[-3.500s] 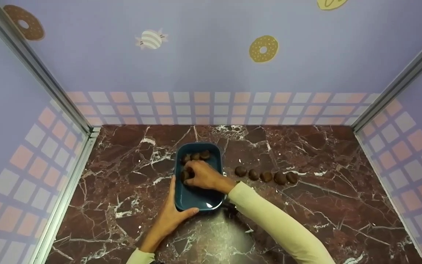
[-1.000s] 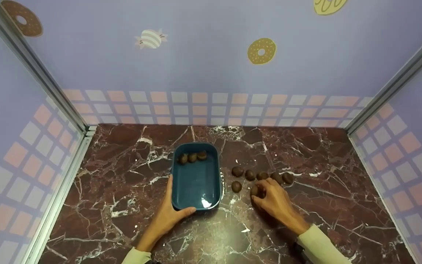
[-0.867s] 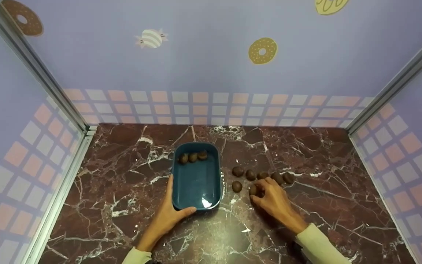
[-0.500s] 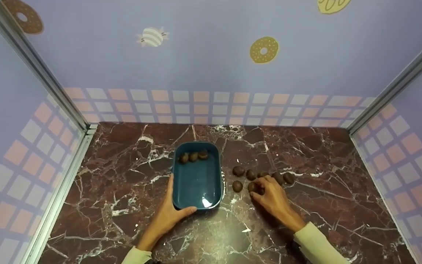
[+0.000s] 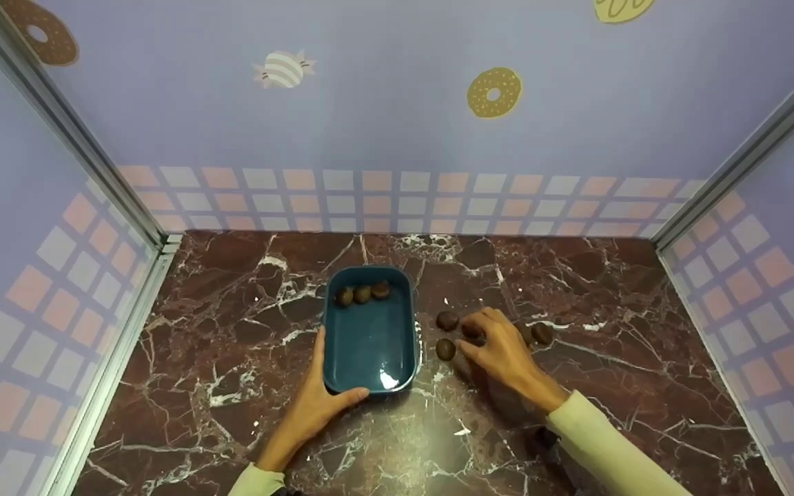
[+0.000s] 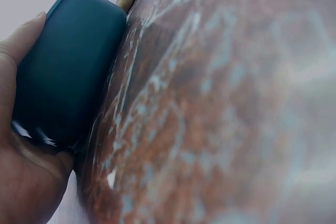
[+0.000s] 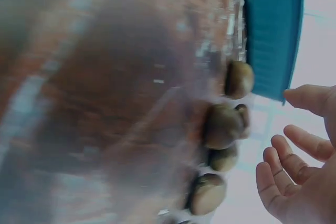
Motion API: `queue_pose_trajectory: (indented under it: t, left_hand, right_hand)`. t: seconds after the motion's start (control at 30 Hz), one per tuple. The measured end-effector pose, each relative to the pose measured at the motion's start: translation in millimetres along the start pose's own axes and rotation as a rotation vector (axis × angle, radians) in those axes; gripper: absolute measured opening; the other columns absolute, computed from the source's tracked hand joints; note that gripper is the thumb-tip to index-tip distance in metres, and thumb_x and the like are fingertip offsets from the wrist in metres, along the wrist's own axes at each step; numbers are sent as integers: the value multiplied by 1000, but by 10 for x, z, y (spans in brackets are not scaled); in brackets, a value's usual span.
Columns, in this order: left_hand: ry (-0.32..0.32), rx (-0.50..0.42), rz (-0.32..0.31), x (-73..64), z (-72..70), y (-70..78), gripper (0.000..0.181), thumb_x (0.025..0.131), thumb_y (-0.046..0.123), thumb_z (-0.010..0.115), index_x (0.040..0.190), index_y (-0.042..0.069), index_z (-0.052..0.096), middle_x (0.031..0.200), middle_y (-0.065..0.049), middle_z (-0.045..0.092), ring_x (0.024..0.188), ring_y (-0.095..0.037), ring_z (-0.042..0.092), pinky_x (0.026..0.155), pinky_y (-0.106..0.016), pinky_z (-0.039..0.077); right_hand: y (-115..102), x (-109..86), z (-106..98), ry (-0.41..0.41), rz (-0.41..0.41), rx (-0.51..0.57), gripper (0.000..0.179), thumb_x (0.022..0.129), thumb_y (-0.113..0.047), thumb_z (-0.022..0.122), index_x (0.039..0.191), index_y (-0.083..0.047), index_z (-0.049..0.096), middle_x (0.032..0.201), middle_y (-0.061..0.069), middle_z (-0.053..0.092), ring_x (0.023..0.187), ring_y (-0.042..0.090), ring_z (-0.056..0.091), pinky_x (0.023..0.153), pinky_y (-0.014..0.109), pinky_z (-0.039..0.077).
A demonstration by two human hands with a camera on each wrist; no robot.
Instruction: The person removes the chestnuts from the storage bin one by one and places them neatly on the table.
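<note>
My left hand (image 5: 316, 403) holds the near left corner of a deep blue rectangular dish (image 5: 369, 351), fingers along its left wall and thumb against the near edge. Inside the dish, at its far end, several round brown chestnut-like pieces (image 5: 362, 295) stand in a row. My right hand (image 5: 504, 351) is over a row of similar pieces on the table, to the right of the dish. In the right wrist view its fingers are spread with nothing between them, close to one round piece (image 7: 223, 125). The hand hides part of the row in the head view.
Left of the right hand's fingers lies one piece (image 5: 446, 350), with another (image 5: 447, 320) behind it. A further piece (image 5: 542, 334) sits at the row's right end. Purple walls with pale tiles enclose the marbled tabletop (image 5: 245, 427) on three sides.
The right hand first worked inside the dish, then held a piece beside the row. It has now let go and shifted slightly up and left. The left hand has stayed at the dish.
</note>
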State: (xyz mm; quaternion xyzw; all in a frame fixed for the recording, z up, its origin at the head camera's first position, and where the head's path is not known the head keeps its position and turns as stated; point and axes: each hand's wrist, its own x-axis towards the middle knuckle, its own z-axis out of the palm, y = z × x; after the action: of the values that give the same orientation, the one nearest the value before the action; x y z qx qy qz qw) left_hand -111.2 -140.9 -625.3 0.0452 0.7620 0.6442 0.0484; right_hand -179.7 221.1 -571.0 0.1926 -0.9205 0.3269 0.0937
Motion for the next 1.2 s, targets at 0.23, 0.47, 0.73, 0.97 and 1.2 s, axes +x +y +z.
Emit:
queue_pose_trajectory:
  t: [0.23,0.47,0.73,0.97,1.2]
  left_hand:
    - [13,22,0,7,-5,-18,135,86,21,98,179,18,0,184,-17,8,168,-42,15,130,-66,19]
    - [27,43,10,14,1,-14,138,83,23,101,179,15,1,183,-20,13,166,-43,21,129,-64,21]
    - [12,4,14,13,12,-5,137,84,18,99,179,15,0,183,-20,11,166,-43,19,130,-64,19]
    - [-7,4,-19,1,-11,6,134,88,21,96,179,19,-3,185,-16,4,168,-42,11,130,-68,17]
    - [5,27,-4,8,0,-10,137,86,22,99,179,18,-1,184,-17,7,168,-41,14,130,-65,17]
  right_hand:
    - [-195,296,25,-58,-68,-15,32,89,-17,92,116,-4,80,112,11,73,105,28,66,92,48,59]
    - [-347,558,151,-100,-159,-66,39,91,-21,92,122,-3,78,116,11,72,107,29,66,91,45,60]
    - [-484,751,310,-163,-196,-80,41,95,-24,90,127,-3,77,124,14,72,115,32,66,97,48,60]
    - [-553,915,505,-188,-256,-96,46,95,-22,90,133,-1,74,131,15,72,122,33,63,105,48,56]
    - [-532,1066,691,-198,-260,-136,43,93,-23,91,131,-6,77,132,11,76,126,33,60,108,58,46]
